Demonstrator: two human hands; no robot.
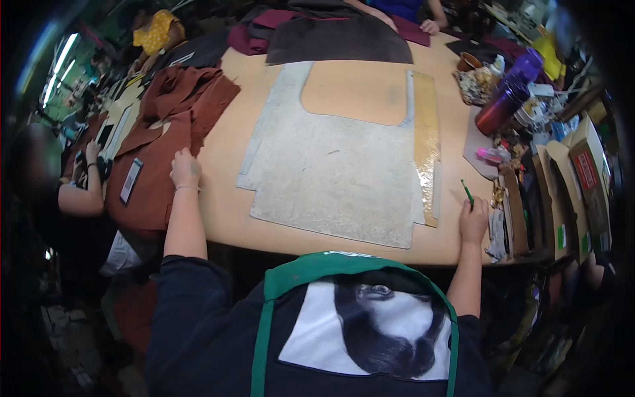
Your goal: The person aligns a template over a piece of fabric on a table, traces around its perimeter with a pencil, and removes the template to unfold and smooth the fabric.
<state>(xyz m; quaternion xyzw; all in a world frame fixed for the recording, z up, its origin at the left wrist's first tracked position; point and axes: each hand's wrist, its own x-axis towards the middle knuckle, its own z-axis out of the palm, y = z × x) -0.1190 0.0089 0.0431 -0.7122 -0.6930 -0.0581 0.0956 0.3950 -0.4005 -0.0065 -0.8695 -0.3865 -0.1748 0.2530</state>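
Observation:
A large pale grey pattern piece (337,165) with a curved cutout lies on the tan hide (225,218) covering the table. Along its right side runs a strip with shiny yellow tape (426,145). My left hand (186,169) is closed at the edge of the reddish-brown material (149,178), left of the pattern; whether it grips that edge is hard to make out. In my right hand (474,221), right of the pattern, a green pencil (467,193) points up and away from me.
A phone (131,180) rests on the brown material. Dark material (340,40) lies at the far side, near another person's hand (430,26). Bottles (503,104), small items and cardboard boxes (562,192) crowd the right edge. A co-worker's arm (83,198) is at left.

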